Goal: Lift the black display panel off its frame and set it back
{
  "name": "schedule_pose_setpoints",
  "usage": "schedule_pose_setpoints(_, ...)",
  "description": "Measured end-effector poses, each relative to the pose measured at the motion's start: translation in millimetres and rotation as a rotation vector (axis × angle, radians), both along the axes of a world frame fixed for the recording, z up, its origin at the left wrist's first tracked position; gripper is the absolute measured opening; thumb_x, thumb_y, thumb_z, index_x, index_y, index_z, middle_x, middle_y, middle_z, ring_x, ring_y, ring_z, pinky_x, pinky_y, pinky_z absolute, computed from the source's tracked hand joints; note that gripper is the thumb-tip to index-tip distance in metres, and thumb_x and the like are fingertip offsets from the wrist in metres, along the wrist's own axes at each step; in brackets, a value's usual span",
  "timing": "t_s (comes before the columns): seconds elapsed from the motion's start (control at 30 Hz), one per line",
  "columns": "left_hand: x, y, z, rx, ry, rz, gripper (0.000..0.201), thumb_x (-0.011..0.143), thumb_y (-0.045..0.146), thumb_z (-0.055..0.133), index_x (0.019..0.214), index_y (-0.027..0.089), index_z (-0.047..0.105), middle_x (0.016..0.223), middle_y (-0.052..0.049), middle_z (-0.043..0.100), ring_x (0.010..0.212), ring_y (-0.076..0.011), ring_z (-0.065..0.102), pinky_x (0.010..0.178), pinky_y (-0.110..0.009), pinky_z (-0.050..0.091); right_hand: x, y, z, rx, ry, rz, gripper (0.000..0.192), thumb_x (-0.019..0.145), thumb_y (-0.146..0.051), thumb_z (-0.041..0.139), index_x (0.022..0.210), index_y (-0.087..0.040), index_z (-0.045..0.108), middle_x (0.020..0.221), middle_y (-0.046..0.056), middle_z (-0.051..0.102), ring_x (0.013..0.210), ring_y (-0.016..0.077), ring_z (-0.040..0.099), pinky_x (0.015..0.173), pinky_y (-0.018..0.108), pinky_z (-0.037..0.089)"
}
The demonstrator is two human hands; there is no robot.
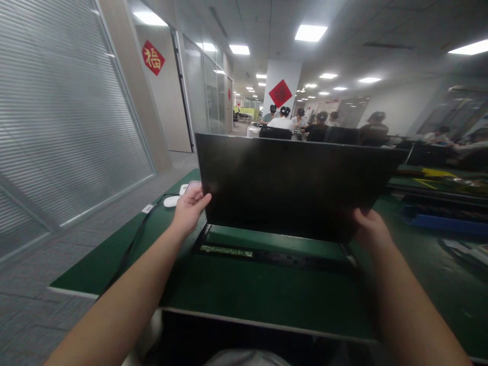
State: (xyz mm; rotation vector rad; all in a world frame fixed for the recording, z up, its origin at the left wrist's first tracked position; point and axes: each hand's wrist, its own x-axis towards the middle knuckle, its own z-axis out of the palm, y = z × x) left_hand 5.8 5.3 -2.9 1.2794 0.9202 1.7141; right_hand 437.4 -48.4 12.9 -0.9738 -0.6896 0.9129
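Note:
A wide black display panel [290, 188] is held up nearly upright over the table, its dark face toward me. My left hand [189, 207] grips its left edge, thumb on the front and fingers behind. At the lower right edge, my right hand [369, 226] is closed on the panel too, slightly blurred, its fingers partly hidden behind. Under the panel lies a thin black frame [297, 259] on the green tabletop, with a narrow green circuit board [226, 251] along its near side. The panel hides the frame's far part.
The green table [244, 295] has its near edge close to my body. A white mouse [171, 202] and a black cable [139, 234] lie on the left. A blue tray [442, 222] and yellow item [438, 173] are on the right. Several people sit beyond.

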Motion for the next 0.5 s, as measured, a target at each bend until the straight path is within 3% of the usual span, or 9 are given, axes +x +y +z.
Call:
schedule_pose_setpoints(0.1,1.1,0.2,-0.8,-0.022,-0.004,-0.036,0.048,0.06,0.041,0.085,0.101,0.021,0.071,0.105,-0.007,0.075,0.106,-0.0282,0.067,0.093,-0.041,0.053,-0.3,5.1,-3.9,-0.026,-0.044,0.063,0.024,0.07,-0.011,0.065,0.092,-0.017,0.069,0.086,0.008,0.073,0.09,0.0258,0.069,0.083,0.041,0.055)
schedule_pose_setpoints(0.33,0.8,4.2,-7.2,-0.125,-0.012,-0.11,0.05,0.057,0.041,0.086,0.098,0.017,0.071,0.095,-0.007,0.077,0.1,-0.0284,0.069,0.094,-0.044,0.051,2.2,17.2,-13.5,-0.252,0.062,0.114,0.024,0.068,-0.014,0.071,0.091,-0.021,0.067,0.076,0.004,0.072,0.08,0.0239,0.07,0.079,0.041,0.058)
schedule_pose_setpoints(0.5,2.3,5.6,-10.1,-0.172,0.001,-0.125,0.053,0.054,0.041,0.088,0.096,0.015,0.071,0.092,-0.009,0.077,0.097,-0.0281,0.07,0.093,-0.043,0.051,6.9,21.0,-18.8,-0.301,0.09,0.138,0.023,0.069,-0.013,0.07,0.091,-0.022,0.067,0.076,0.003,0.072,0.078,0.0238,0.071,0.075,0.041,0.059)
